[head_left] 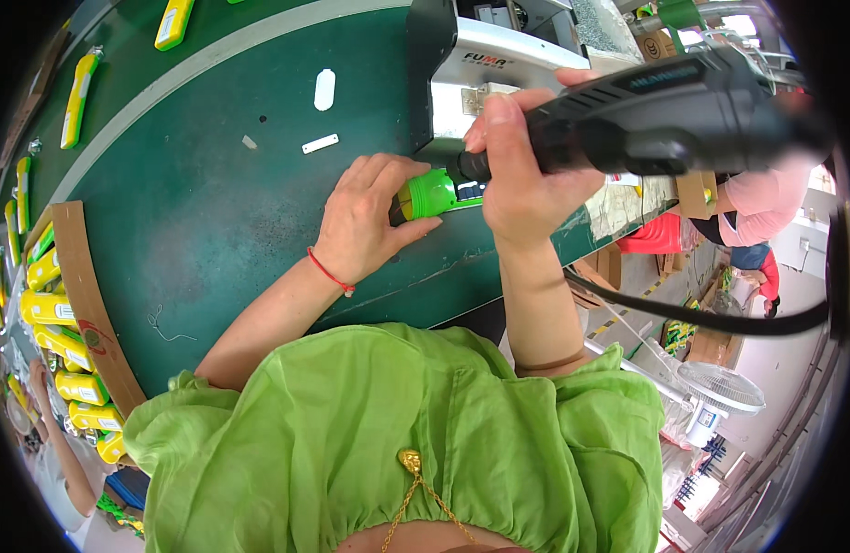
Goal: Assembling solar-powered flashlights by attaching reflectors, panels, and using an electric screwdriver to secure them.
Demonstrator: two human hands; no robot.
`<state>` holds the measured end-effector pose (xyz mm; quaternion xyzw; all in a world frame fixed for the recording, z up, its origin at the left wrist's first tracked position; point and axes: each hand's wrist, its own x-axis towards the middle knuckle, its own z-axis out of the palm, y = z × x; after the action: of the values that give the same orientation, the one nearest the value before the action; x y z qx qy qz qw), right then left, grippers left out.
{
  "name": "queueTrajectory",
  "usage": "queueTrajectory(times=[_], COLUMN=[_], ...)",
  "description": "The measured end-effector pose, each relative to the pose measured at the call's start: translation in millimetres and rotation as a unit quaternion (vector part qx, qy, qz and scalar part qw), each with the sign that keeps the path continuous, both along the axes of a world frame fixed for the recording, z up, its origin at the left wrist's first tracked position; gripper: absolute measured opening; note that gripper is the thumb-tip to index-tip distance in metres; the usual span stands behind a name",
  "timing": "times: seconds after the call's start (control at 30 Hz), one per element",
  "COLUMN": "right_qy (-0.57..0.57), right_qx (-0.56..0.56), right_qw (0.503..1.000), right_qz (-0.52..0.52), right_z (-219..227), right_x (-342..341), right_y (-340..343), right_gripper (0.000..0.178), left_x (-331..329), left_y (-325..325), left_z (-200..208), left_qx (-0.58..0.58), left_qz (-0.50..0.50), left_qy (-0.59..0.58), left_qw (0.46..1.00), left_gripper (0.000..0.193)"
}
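Note:
My left hand (365, 207) lies on the green tabletop with its thumb and fingers wrapped round a bright green plastic housing (432, 194). The housing is tube-shaped with a ringed end, and its right part has a cut-out with dark pieces inside. In my right hand (526, 180) is a black electric screwdriver (646, 124), held nearly level. Its nose points left and meets the housing by the cut-out; the bit's tip cannot be made out. A white oval plate (324, 89) and a small white strip (321, 144) lie beyond my left hand.
A black-and-white machine (498, 64) stands close beyond the screwdriver. At left, a cardboard box (84, 295) holds several yellow-green devices. More such devices (78, 101) lie past a pale curved strip. The screwdriver's black cable (701, 313) hangs at right. Other people work on both sides.

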<state>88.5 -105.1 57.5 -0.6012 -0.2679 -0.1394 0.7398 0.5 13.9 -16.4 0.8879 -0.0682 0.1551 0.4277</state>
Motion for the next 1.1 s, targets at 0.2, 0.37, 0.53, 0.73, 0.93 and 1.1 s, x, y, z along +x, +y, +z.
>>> queueTrajectory(times=[0.2,0.37,0.53,0.73,0.93,1.1], right_qy=[0.000,-0.049,-0.148,-0.111,-0.055,0.016], right_qx=[0.013,0.001,0.033,0.057,-0.010,-0.011], right_qw=[0.998,0.999,0.987,0.992,0.992,0.994], right_qz=[-0.069,-0.016,-0.057,0.012,0.109,0.111], right_z=[-7.0,12.0,57.1,39.0,41.4,41.2], right_x=[-0.8,3.7,25.7,36.9,44.9,29.8], right_y=[0.7,-22.4,-41.9,-31.5,-33.0,-45.3], right_gripper=[0.047,0.052,0.051,0.050,0.054,0.051], left_x=[0.2,-4.4,-3.7,-3.1,-1.8,0.6], left_y=[-2.9,3.2,4.2,4.0,4.8,6.1], left_z=[-3.6,-7.1,-0.9,-2.2,2.8,-2.5], left_qx=[-0.021,-0.038,-0.031,-0.023,-0.020,-0.025], left_qz=[0.008,-0.009,0.013,0.012,0.015,0.009], left_qy=[0.007,-0.017,-0.017,-0.024,0.004,-0.014], left_qw=[1.000,0.999,0.999,0.999,1.000,1.000], left_gripper=[0.053,0.051,0.050,0.049,0.049,0.050])
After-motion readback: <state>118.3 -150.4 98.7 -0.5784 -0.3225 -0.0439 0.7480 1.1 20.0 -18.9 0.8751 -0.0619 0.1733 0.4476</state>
